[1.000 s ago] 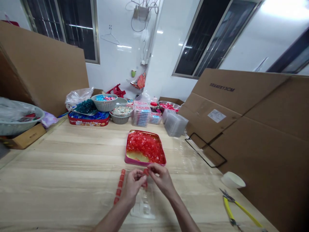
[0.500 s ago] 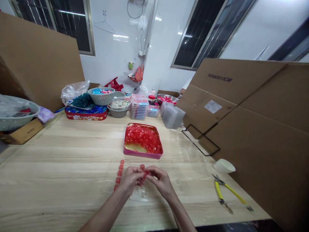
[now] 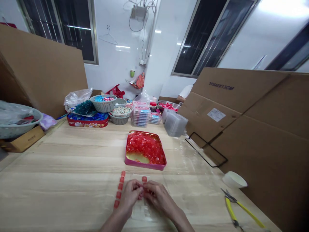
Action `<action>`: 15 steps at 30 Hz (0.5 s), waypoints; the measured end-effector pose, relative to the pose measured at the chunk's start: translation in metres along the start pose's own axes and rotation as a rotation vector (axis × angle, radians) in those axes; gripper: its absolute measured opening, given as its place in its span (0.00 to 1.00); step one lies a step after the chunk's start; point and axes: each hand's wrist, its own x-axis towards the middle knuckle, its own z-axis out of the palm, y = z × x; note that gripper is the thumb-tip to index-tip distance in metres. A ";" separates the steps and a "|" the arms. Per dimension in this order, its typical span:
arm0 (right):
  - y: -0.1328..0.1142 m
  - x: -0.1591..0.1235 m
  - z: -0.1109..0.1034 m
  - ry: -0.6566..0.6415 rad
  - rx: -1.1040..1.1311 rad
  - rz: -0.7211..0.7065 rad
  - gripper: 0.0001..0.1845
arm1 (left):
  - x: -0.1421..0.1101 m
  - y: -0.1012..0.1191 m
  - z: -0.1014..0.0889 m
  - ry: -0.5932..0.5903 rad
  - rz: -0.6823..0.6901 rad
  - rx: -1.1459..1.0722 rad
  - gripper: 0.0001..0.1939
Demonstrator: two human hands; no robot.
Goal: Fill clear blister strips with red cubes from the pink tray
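L hand [image 3: 131, 194] & R hand [image 3: 157, 195] meet over clear tray [image 3: 138, 212], fingertips close tog.; can't tell if either's clamped on anything. Red pc [image 3: 144, 179] lies just beyond fingers, at tray's far end. Red row [image 3: 118, 195] is just L of L hand, on tbl [image 3: 72, 180]. Pink tin [image 3: 145, 165] w/ red pcs sits farther fwd.

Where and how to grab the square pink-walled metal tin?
Probably two-handed, by its left and right walls, coming from the near side: the tin sits flat and open-topped, both walls exposed, with loose red translucent pieces inside, so keep it level.
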 end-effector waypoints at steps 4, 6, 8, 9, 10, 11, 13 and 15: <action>0.007 0.045 -0.027 0.175 0.003 0.040 0.09 | 0.002 -0.007 0.001 -0.004 0.031 0.091 0.06; 0.014 0.080 -0.031 0.150 -0.020 0.098 0.09 | 0.002 -0.008 0.001 -0.017 0.051 0.122 0.05; 0.024 0.114 -0.027 0.046 -0.017 0.163 0.10 | 0.003 -0.009 0.000 -0.025 0.053 0.133 0.05; 0.030 0.128 -0.022 -0.004 -0.006 0.182 0.10 | 0.003 -0.010 0.000 -0.025 0.048 0.134 0.05; 0.036 0.139 -0.016 -0.047 0.010 0.193 0.10 | 0.004 -0.011 0.000 -0.020 0.045 0.132 0.06; 0.042 0.148 -0.010 -0.078 0.027 0.199 0.09 | 0.004 -0.012 -0.001 -0.017 0.041 0.129 0.06; 0.052 0.156 -0.001 -0.111 0.071 0.215 0.08 | 0.006 -0.014 -0.001 -0.014 0.037 0.122 0.08; 0.058 0.154 0.000 -0.087 0.127 0.226 0.07 | 0.006 -0.015 -0.001 -0.002 0.040 0.113 0.09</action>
